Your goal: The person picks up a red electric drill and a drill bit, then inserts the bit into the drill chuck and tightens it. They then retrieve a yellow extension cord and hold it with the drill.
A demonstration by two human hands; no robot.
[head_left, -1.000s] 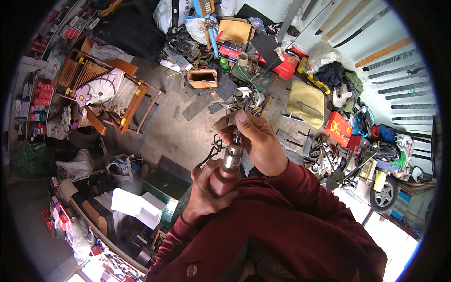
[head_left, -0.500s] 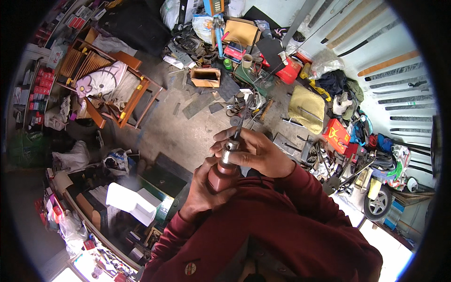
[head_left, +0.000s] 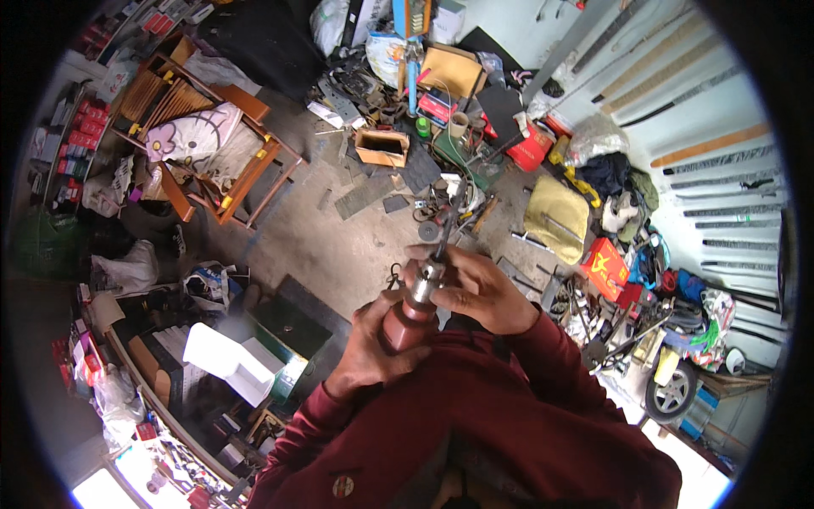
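The person's left hand (head_left: 366, 349) is clasping the reddish-brown, rounded body of a power drill (head_left: 409, 329), which is sitting just in front of the torso with its nose pointing up and away. The right hand (head_left: 489, 294) is closing thumb and fingers around the shiny, cylindrical silver metal chuck (head_left: 426, 286), from which a slender dark-grey metal bit (head_left: 443, 244) is sticking out. The step in hand seems to be seating or tightening the bit, with the right fingers probably turning or steadying the collar; the next move is likely calling for a firm left grip while the right hand is twisting the chuck snug and keeping the bit centred. How hard the right fingers are pressing, I cannot tell. The left palm is hiding much of the drill's underside, and its handle and trigger are not showing. The right fingertips are partly disappearing behind the chuck and bit, and the bit's far tip is blending into the dark clutter on the grey concrete floor (head_left: 292, 244).
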